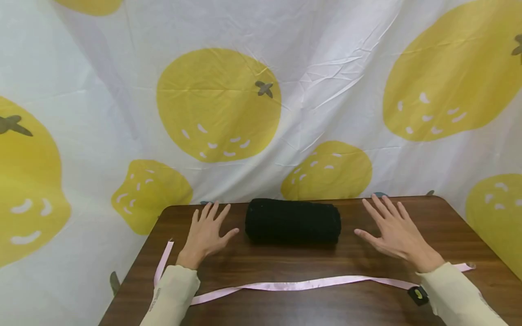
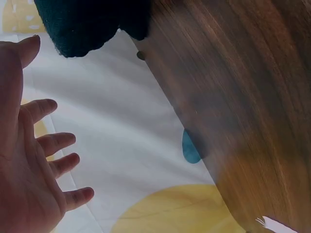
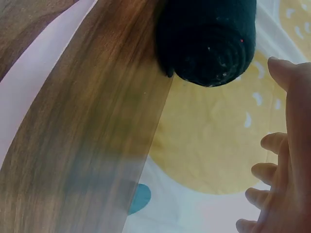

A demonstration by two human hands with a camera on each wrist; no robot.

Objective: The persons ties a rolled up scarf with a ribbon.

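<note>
Roll (image 1: 292, 222) near left hand (image 1: 207, 234), sleeve lettering (image 1: 155, 299) illegible

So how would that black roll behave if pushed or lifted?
The black roll looks like soft fabric, so it would probably squash when gripped. Its rounded shape suggests it could roll when pushed. Layers spiral at its end with no tie visible, so it might loosen when lifted.

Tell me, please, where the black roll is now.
In the head view, the black roll lies centrally near the far edge of the wooden table, between the left hand and the right hand, with the pink ribbon on its near side.
</note>
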